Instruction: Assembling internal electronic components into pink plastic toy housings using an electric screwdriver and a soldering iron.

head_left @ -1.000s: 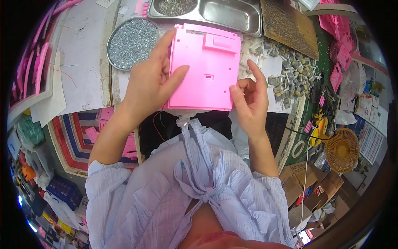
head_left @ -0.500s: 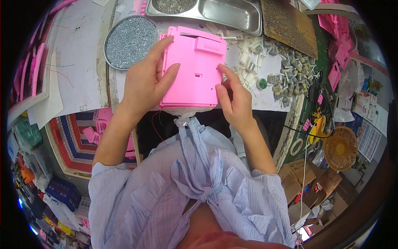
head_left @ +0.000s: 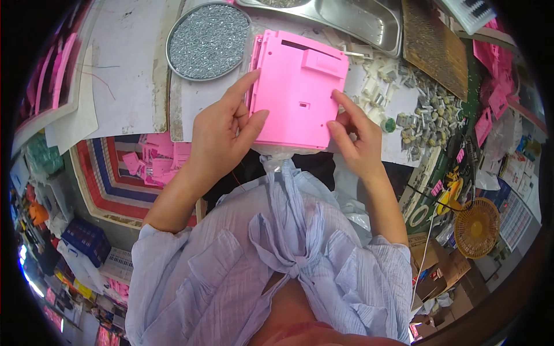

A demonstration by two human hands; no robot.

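Between my hands is a flat pink plastic casing [head_left: 294, 95] with a raised rectangular block near its far edge, a long slot beside that and a small slot near its middle. My left hand [head_left: 222, 130] holds its left edge, thumb over the near-left corner; more pink layers show along that side. My right hand [head_left: 360, 132] pinches the right edge with thumb and forefinger. Clear plastic film [head_left: 277, 155] shows under the casing's near edge. Whatever lies beneath the casing is hidden.
A round dish of small screws [head_left: 209, 41] stands beyond my left hand. A steel tray [head_left: 369, 26] lies at the back. Right of the casing are white plastic parts [head_left: 375, 86] and a heap of small metal parts [head_left: 427, 118]. Pink pieces [head_left: 161, 158] fill a striped-lined drawer at left.
The whole view has shifted, so bench, hands and casing sit farther right in the picture. The casing is slightly nearer me relative to the screw dish. Both hands keep their hold.
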